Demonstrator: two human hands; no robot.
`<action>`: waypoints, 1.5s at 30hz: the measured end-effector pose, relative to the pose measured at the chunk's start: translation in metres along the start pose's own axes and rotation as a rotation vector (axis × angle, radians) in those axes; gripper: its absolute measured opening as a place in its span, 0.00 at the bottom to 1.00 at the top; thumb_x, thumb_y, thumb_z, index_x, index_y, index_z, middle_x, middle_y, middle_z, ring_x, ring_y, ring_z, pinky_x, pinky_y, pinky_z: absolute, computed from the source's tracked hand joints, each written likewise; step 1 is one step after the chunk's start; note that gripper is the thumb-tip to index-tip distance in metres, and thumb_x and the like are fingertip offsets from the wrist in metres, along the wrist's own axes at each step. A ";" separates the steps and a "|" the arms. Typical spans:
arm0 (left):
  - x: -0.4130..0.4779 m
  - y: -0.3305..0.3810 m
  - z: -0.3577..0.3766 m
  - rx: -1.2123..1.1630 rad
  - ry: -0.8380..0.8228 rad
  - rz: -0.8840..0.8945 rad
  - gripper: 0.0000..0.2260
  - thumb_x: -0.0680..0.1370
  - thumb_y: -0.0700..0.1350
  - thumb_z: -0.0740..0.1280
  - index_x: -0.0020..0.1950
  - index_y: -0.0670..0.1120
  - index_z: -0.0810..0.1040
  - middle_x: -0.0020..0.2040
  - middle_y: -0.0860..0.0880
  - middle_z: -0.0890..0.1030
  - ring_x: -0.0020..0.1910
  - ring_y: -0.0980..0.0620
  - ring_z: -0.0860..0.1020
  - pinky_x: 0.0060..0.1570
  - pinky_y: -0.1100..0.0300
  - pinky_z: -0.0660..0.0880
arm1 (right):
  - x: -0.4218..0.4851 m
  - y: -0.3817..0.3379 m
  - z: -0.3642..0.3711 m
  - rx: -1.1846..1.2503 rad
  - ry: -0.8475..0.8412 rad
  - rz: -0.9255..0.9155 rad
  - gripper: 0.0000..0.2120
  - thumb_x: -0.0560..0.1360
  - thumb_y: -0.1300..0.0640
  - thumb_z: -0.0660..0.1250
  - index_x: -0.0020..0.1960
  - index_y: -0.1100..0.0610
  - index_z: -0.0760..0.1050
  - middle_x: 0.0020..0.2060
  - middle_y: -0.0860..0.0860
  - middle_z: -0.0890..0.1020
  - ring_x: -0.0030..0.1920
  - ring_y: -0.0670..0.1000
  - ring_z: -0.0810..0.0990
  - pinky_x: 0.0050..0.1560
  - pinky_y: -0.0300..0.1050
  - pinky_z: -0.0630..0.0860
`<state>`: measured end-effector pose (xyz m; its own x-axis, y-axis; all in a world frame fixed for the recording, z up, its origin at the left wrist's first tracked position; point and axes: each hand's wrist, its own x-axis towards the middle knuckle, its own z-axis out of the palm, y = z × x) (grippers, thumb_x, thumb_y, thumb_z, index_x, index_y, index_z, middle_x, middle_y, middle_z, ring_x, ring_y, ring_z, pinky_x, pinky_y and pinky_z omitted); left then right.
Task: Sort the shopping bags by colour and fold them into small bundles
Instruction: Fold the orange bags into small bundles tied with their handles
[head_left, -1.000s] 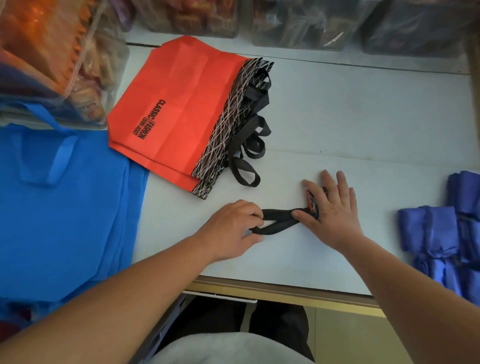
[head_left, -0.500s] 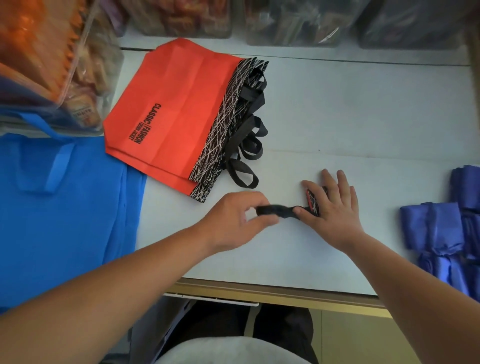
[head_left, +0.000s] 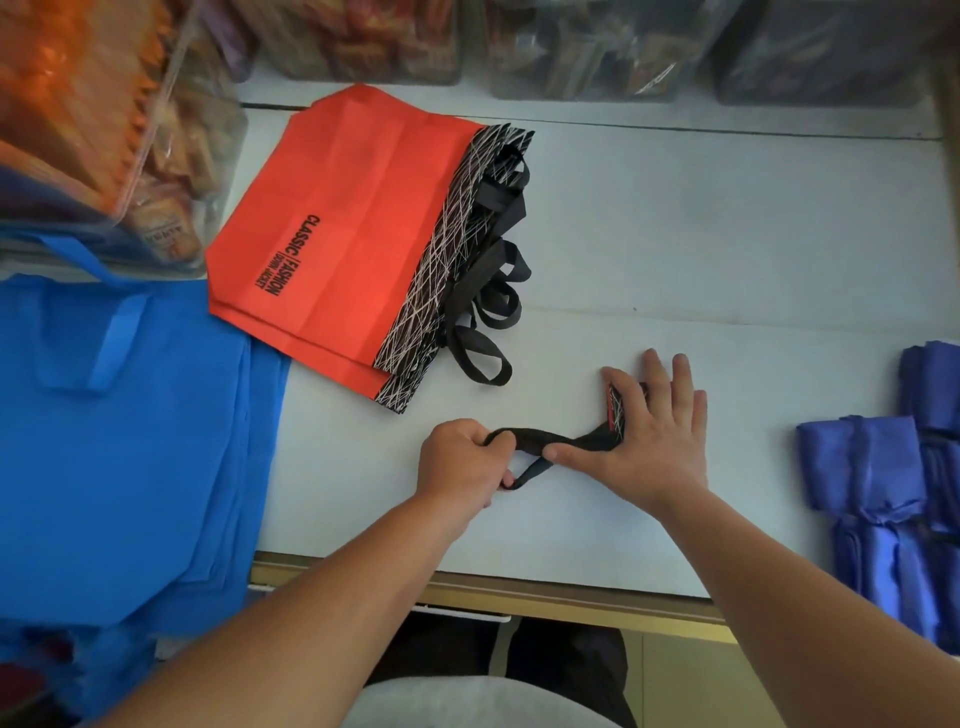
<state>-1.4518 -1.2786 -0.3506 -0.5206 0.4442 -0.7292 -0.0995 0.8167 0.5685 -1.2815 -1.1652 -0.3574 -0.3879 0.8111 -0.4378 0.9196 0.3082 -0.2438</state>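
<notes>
Left hand (head_left: 460, 465) fist-grips black strap (head_left: 540, 437). Right hand (head_left: 657, 434) flat, outstretched, pressing folded red bundle (head_left: 616, 408) onto surface (head_left: 701, 234), mid-front. Unfolded red bags (head_left: 353, 228) behind; blue bundles (head_left: 872, 467) far right; flat blue bags (head_left: 130, 441) left.

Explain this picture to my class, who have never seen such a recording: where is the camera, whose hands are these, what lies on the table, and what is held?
There is no machine here: a person works with bare hands. The camera sits on the person's head and looks down, so both arms enter from below. On the white table lie a stack of red bags, flat blue bags at the left and darker blue bundles at the right. Clear boxes stand behind. The right hand presses flat on a small folded bag. The left hand grips its black strap, drawn out sideways.
</notes>
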 end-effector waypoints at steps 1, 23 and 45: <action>0.000 0.000 -0.002 -0.009 0.001 -0.005 0.11 0.77 0.47 0.69 0.40 0.41 0.76 0.31 0.48 0.84 0.25 0.51 0.76 0.29 0.57 0.74 | -0.001 -0.003 0.002 -0.012 0.014 0.020 0.57 0.56 0.11 0.52 0.78 0.38 0.52 0.82 0.47 0.41 0.79 0.52 0.27 0.80 0.61 0.37; 0.048 0.010 -0.059 1.051 -0.436 1.273 0.06 0.76 0.49 0.74 0.47 0.47 0.83 0.58 0.54 0.79 0.59 0.51 0.76 0.51 0.54 0.76 | -0.001 -0.012 0.011 -0.010 0.065 0.078 0.53 0.61 0.15 0.58 0.78 0.39 0.52 0.81 0.48 0.44 0.79 0.54 0.29 0.79 0.63 0.40; -0.001 0.015 0.003 -0.053 -0.027 0.251 0.15 0.80 0.53 0.68 0.42 0.43 0.72 0.26 0.55 0.74 0.28 0.49 0.83 0.38 0.43 0.83 | -0.004 -0.009 0.005 0.087 0.021 0.039 0.55 0.55 0.10 0.52 0.76 0.36 0.55 0.81 0.43 0.44 0.78 0.49 0.27 0.78 0.64 0.36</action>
<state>-1.4501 -1.2654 -0.3421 -0.5117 0.6408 -0.5723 -0.0145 0.6596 0.7515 -1.2889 -1.1737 -0.3580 -0.3494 0.8321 -0.4307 0.9247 0.2321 -0.3017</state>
